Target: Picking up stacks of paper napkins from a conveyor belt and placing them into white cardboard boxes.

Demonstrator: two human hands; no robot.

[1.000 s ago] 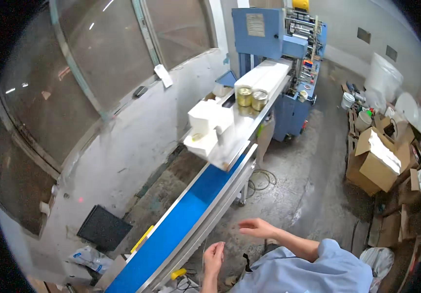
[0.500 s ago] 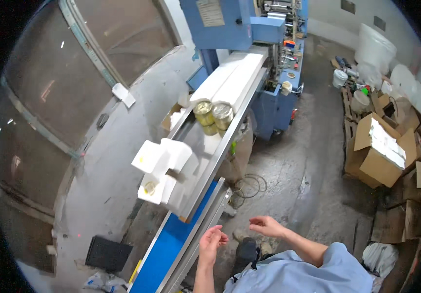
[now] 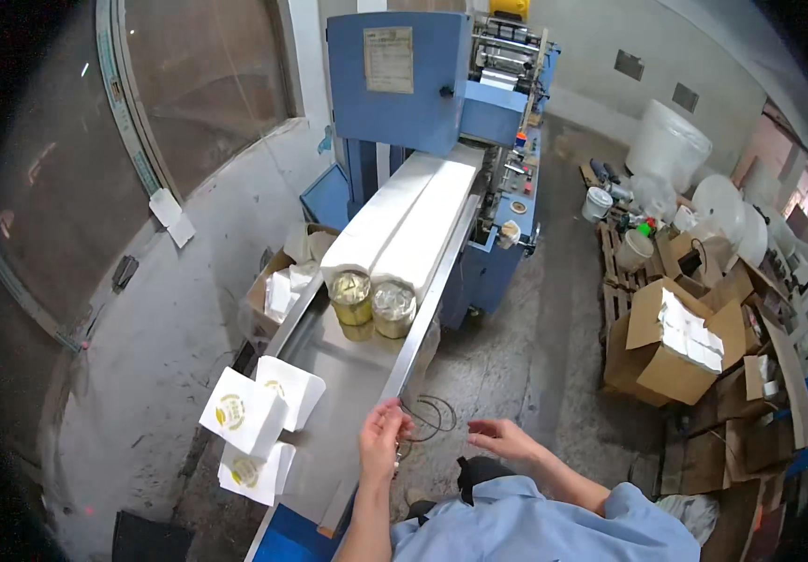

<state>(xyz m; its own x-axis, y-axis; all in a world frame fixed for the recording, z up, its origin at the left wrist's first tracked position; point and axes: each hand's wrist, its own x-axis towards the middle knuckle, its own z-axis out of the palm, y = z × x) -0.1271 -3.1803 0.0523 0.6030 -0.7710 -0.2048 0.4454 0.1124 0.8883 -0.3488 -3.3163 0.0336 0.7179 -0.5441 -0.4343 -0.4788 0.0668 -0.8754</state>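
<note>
My left hand [image 3: 384,436] is held up over the near right rim of a metal trough [image 3: 329,375], its fingers loosely bent and apart with nothing seen in them. To its right, my right hand [image 3: 505,439] hovers over the floor, fingers stretched toward the left hand, also bare. Two long rows of white folded paper [image 3: 366,225] lie in the trough, coming out of a blue machine [image 3: 399,84]. Against their near ends stand a gold-toned cylinder [image 3: 350,298] and a silver-toned cylinder [image 3: 393,310]. Stacks of white napkins [image 3: 252,423] with a golden print sit at the trough's near left.
Below the trough's near end runs a blue belt [image 3: 293,539]. A cardboard box of white paper [image 3: 277,286] stands beyond the left rim. Off to the right are an open carton [image 3: 675,337], wooden pallets [image 3: 615,248] and large white rolls [image 3: 671,145]. A cable [image 3: 437,412] coils on the floor.
My view has shifted closer to the machine and trough, so the cylinders and napkin stacks sit lower and further left. Both hands stay raised, and my left hand is now beside the trough's rim.
</note>
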